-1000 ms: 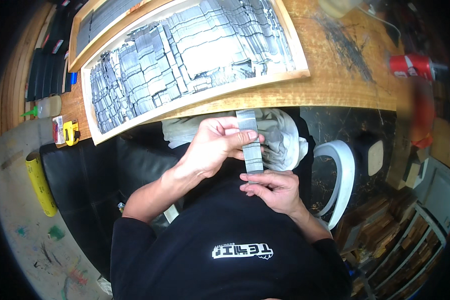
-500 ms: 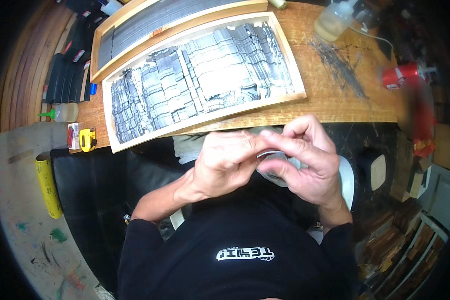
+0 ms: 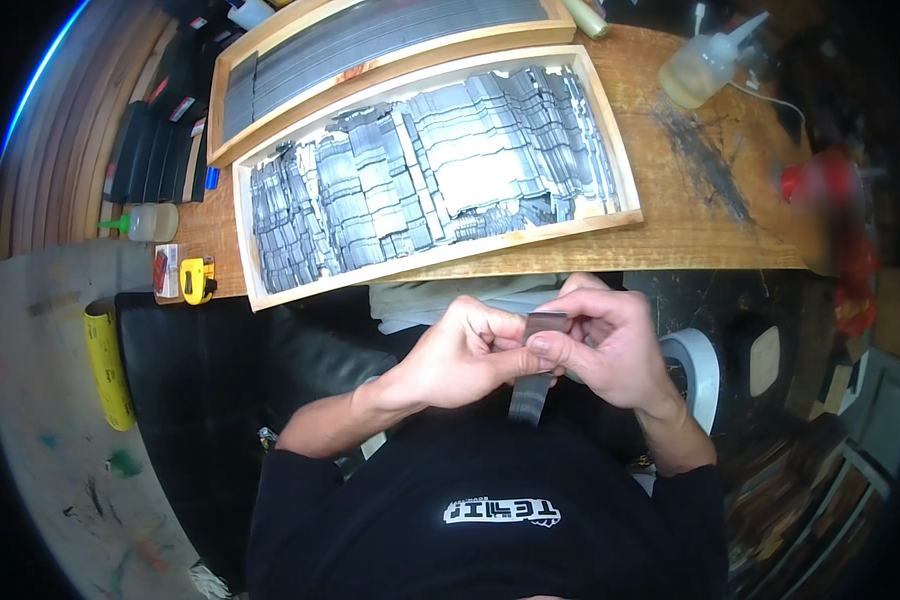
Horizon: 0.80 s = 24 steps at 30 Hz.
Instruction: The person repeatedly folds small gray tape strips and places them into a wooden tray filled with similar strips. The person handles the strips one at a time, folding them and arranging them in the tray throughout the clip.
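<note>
In front of my chest I hold a flat, dark grey strip (image 3: 528,401) between both hands. My left hand (image 3: 473,350) is closed on it from the left, its thumb lying along the strip. My right hand (image 3: 602,345) pinches it near the upper end, thumb on top and fingers curled behind. The strip's middle is hidden by my thumbs, and its lower end hangs toward my shirt. Beyond my hands, a shallow wooden tray (image 3: 435,262) lies slanted at the table's near edge. Rows of thin grey and silvery pieces (image 3: 370,185) fill it.
Behind the tray sits another wooden frame (image 3: 300,128) with long grey strips. The table (image 3: 710,240) carries a squeeze bottle (image 3: 698,72) at right and a green-tipped bottle (image 3: 152,223) plus a yellow tool (image 3: 198,281) at left. A yellow tube (image 3: 108,365) stands left of me.
My hands have turned and shifted slightly lower, so the grey strip now shows between them. The whole view has shifted, with the table appearing a little lower and farther right.
</note>
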Tool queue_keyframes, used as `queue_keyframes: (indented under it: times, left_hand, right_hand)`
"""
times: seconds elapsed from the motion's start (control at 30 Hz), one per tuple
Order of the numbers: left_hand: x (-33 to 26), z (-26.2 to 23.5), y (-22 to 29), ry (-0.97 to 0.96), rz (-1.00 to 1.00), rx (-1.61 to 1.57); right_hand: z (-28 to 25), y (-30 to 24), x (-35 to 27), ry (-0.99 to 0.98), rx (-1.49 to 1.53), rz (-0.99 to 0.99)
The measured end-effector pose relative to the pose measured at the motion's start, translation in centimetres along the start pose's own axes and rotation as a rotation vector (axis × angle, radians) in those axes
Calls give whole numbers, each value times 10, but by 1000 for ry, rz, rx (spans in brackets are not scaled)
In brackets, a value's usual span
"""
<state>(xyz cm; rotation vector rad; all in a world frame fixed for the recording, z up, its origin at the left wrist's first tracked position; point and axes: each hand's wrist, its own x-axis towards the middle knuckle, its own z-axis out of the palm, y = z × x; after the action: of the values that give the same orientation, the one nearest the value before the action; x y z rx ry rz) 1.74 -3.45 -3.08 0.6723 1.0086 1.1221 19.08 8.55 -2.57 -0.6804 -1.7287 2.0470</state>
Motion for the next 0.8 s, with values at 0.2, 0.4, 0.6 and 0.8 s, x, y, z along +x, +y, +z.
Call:
queue_keyframes:
  times: [0.2, 0.4, 0.6, 0.8]
  left_hand:
    - [24, -37, -44, 106, -294, -268]
    - [9, -35, -55, 187, -15, 262]
    - [-15, -19, -53, 348, 455, 756]
    - [-22, -14, -60, 473, 522, 654]
  right_hand:
    - [7, 70, 12, 68, 463, 391]
    - [16, 74, 7, 130, 105, 164]
    - [24, 50, 11, 0, -216, -230]
    - [24, 49, 22, -139, -130, -193]
